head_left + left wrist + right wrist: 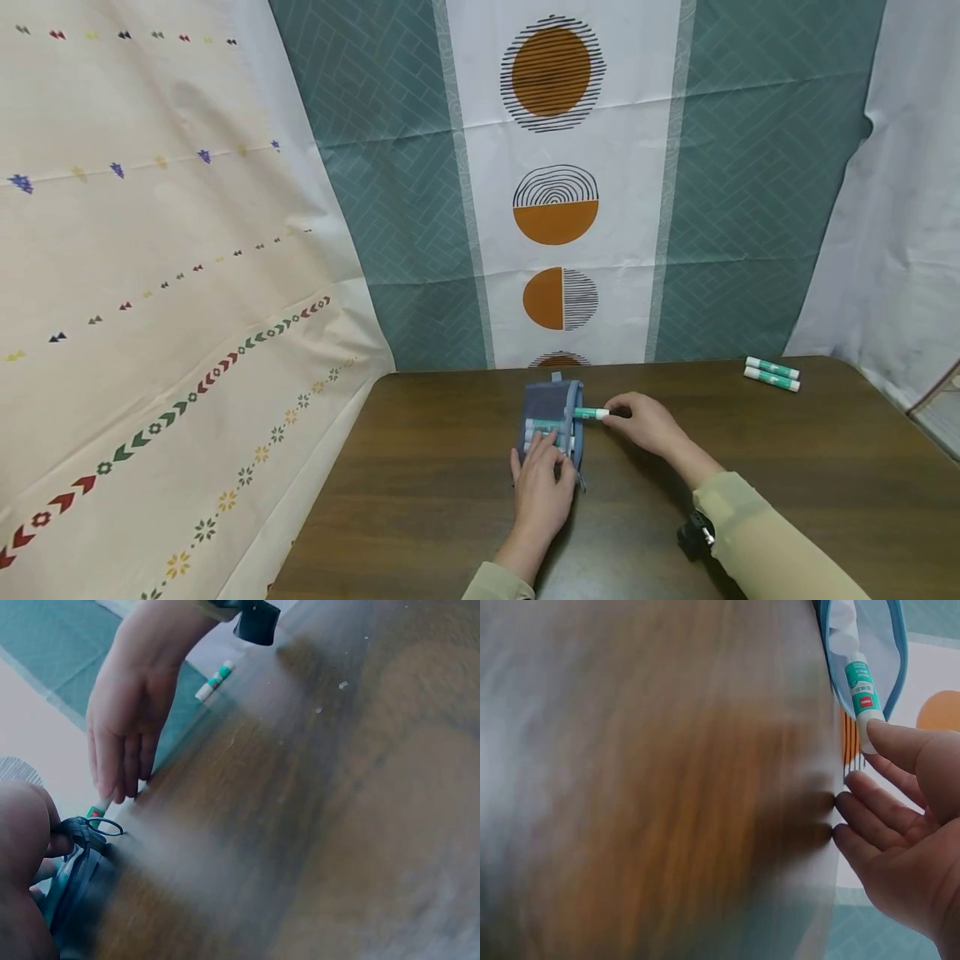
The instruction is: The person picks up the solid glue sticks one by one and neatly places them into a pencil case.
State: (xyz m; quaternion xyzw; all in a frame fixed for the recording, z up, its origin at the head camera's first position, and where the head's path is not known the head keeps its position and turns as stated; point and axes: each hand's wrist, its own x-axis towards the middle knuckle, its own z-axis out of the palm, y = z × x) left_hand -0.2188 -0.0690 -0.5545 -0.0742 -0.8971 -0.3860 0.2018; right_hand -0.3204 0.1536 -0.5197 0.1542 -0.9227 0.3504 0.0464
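Observation:
A blue-grey zip pouch (pixel 545 400) with a see-through side lies on the table, its mouth facing right. Glue sticks with green labels (pixel 546 426) show through the side. My left hand (pixel 542 492) holds the pouch at its near end, fingers over the side and thumb by the open edge. Between thumb and index finger, my right hand (pixel 643 427) pinches the white end of another glue stick (pixel 861 686). The far end of that stick is inside the pouch's mouth. In the right wrist view, white ends of other sticks (pixel 844 637) show within the mouth.
Two more glue sticks (pixel 772 373) lie side by side at the table's back right. The brown wooden table (pixel 420 500) ends at a patterned curtain (pixel 555 208) behind and a cream cloth (pixel 187 333) on the left. A zip pull ring (pixel 105 826) hangs off the pouch.

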